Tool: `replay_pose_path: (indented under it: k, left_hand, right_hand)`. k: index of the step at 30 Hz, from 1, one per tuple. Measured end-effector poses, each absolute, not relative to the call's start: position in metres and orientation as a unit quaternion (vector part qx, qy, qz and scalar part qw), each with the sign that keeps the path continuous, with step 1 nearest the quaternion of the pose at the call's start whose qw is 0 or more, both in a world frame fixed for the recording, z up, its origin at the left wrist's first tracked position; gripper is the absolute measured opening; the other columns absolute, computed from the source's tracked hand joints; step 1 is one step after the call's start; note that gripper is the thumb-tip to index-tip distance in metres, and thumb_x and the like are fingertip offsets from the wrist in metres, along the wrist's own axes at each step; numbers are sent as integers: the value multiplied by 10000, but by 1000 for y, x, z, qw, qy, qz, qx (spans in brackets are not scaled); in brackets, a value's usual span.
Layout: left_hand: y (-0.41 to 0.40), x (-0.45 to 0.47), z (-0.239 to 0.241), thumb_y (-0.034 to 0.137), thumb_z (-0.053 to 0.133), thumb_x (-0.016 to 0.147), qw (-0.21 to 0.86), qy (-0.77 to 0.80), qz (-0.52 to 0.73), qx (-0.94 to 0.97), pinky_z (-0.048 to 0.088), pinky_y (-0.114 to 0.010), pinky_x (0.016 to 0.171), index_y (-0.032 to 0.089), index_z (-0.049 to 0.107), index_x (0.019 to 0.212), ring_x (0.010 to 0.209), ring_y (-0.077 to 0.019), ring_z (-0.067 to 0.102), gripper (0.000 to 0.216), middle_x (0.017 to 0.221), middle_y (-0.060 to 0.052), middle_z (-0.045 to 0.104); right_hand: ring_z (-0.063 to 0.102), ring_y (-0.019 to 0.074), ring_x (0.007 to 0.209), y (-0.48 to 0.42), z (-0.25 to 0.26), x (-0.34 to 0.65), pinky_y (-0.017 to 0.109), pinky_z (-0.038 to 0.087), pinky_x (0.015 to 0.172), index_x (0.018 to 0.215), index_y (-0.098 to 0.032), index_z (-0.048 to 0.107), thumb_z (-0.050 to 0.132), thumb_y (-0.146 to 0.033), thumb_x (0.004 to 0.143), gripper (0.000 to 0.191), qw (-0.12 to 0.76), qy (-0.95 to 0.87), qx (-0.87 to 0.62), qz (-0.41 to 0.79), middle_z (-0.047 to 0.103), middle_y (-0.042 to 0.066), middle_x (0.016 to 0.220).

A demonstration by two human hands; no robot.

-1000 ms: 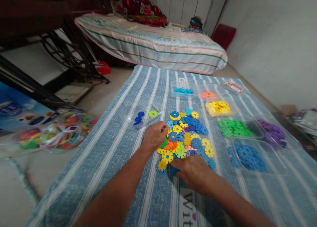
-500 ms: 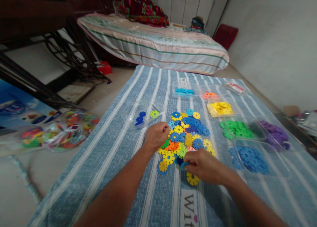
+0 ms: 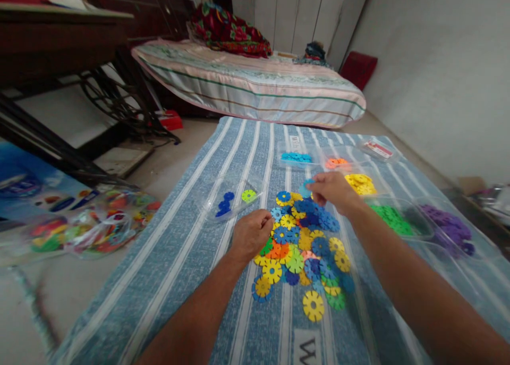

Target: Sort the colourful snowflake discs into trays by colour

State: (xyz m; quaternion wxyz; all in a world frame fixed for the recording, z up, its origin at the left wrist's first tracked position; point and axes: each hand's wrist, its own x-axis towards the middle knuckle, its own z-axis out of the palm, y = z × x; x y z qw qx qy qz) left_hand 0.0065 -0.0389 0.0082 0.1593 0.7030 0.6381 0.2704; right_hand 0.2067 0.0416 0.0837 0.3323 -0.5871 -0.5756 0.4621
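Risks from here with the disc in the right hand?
The right hand pinches a light blue disc by fingertips only; it could drop into the pile. Its forearm crosses the green tray's edge and might nudge it. The left hand rests on the pile's edge and could scatter it.

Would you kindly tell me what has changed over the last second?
The right hand moved from the pile's near edge to its far edge, with its fingertips now at a light-blue disc; whether it grips the disc is unclear. A yellow disc now lies alone at the near edge. The left hand, pile and trays stayed put.
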Motion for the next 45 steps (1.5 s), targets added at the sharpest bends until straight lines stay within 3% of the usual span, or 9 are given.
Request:
replay_pose_path:
  k: [4,9,16,23,31,39,45]
  left_hand:
    - [-39,6,9,281,479,812,162,639,269,702,372,-219,580,195,634,754,620,-115,564,187,663,10,638]
    - [-39,5,6,290,481,812,164,637,270,703,387,-220,602,203,630,772,640,-119,576,177,681,11,648]
    - [-39,7,7,300,474,810,154,634,274,707,381,-231,595,203,636,769,635,-128,573,193,668,5,647]
    - [-37,8,7,315,481,792,155,636,280,702,382,-223,588,205,643,767,622,-125,566,197,630,14,633]
    - [-37,9,9,318,474,782,152,640,279,699,386,-226,590,206,653,759,622,-131,573,212,634,7,645]
    - [-37,9,10,316,471,781,154,643,282,695,387,-223,589,206,647,747,622,-128,574,210,638,7,645]
    - [-37,9,11,311,470,783,152,642,279,698,380,-220,584,204,645,751,622,-126,569,208,642,8,641]
  right_hand:
    - [469,77,320,96,102,201,174,389,351,691,-153,530,615,-326,749,202,436,-510,-621,404,526,-44,409]
    - [460,72,307,84,91,206,156,360,328,661,-137,568,635,-323,727,208,425,-517,-637,383,523,-32,394]
    - [480,80,385,-13,71,236,182,413,406,697,-154,618,608,-375,711,222,400,-557,-629,367,544,-39,447]
    - [491,112,486,-112,57,266,224,378,480,715,-200,625,509,-402,802,249,251,-649,-631,344,525,-38,521]
    - [608,168,614,-162,26,281,268,399,599,806,-228,617,443,-356,855,222,72,-711,-629,305,645,-2,648]
    - [652,203,605,-167,18,267,267,388,525,1015,-229,602,491,-381,849,251,30,-753,-637,162,690,7,688]
    - [649,178,576,-167,4,270,253,382,495,989,-205,610,487,-339,880,212,52,-821,-566,57,688,4,683]
